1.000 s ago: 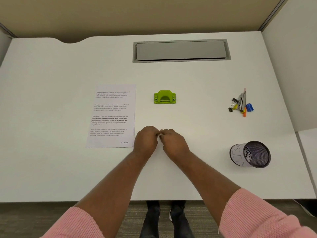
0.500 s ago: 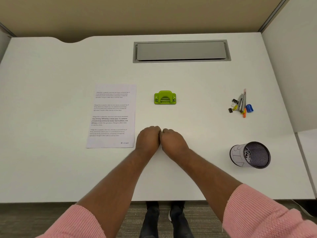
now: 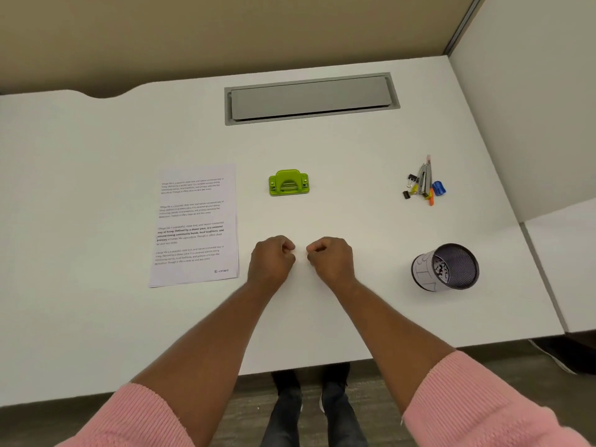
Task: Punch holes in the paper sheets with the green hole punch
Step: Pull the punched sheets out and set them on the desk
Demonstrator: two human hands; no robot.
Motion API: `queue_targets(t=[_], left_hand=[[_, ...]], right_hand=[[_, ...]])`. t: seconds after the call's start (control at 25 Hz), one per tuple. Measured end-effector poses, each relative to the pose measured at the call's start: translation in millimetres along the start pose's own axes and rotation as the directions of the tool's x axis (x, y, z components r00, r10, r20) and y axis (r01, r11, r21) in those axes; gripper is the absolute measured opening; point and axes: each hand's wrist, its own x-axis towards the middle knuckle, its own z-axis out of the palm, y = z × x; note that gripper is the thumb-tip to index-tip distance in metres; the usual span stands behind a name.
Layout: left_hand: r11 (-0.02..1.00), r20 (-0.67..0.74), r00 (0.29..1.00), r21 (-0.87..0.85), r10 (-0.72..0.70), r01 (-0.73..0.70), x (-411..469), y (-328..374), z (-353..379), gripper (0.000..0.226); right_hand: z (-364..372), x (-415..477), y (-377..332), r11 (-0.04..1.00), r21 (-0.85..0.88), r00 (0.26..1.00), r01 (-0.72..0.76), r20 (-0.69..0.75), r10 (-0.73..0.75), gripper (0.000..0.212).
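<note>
Left hand: the left hand (image 3: pixel 271 259) rests knuckles-up on the white desk (image 3: pixel 96 317), fingers curled together into a loose fist that holds nothing, just beside the lower right corner of the paper sheets.
Right hand: the right hand (image 3: pixel 330 258) lies in a matching empty fist, fingers tucked in, a small gap of bare desk between it and the left.
Forearms: both reach forward from pink ribbed sleeves (image 3: pixel 483 404) pushed up toward the elbows.
Pen cup: a mesh pen cup (image 3: pixel 446 267) lies tipped on its side to the right of the hands, mouth toward the camera; what is inside cannot be told.
Loose stationery: a small cluster of office items (image 3: pixel 425 183), binder clips among them, sits farther back on the right.
Green hole punch: the green hole punch (image 3: pixel 289 183) stands well beyond the hands, untouched, near the sheets' upper right corner.
Paper sheets: the paper sheets (image 3: pixel 196 225), printed with paragraphs of text, lie flat in a stack left of the punch.
</note>
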Motion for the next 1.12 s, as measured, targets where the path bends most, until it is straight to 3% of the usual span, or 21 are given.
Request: queue_targets(t=[0.16, 0.36, 0.44, 0.64, 0.88, 1.12], left_hand=[[0.992, 0.010, 0.996, -0.085, 0.093, -0.092, -14, 42, 6, 0.025], [0.959, 0.108, 0.963, -0.175, 0.245, -0.225, -36, 117, 28, 0.025], [0.941, 0.144, 0.943, -0.208, 0.301, -0.268, -45, 147, 44, 0.025], [0.905, 0.243, 0.877, -0.220, 0.413, -0.365, -58, 203, 91, 0.021], [0.875, 0.346, 0.806, -0.136, 0.481, -0.464, -53, 226, 124, 0.022], [0.885, 0.352, 0.816, -0.097, 0.459, -0.456, -51, 230, 130, 0.029]], right_hand=[[-40, -16, 9, 0.953, 0.291, 0.992, -0.085, -0.062, 0.108, 0.019], [-106, -43, 18, 0.905, 0.426, 0.966, -0.008, -0.232, 0.118, 0.017], [-139, -49, 25, 0.923, 0.383, 0.936, 0.031, -0.335, 0.107, 0.017], [-213, -56, 52, 0.998, 0.036, 0.840, 0.054, -0.541, -0.026, 0.012], [-248, -51, 80, 0.993, -0.112, 0.909, 0.031, -0.410, -0.075, 0.019], [-252, -50, 88, 0.989, -0.140, 0.895, 0.053, -0.432, -0.109, 0.014]])
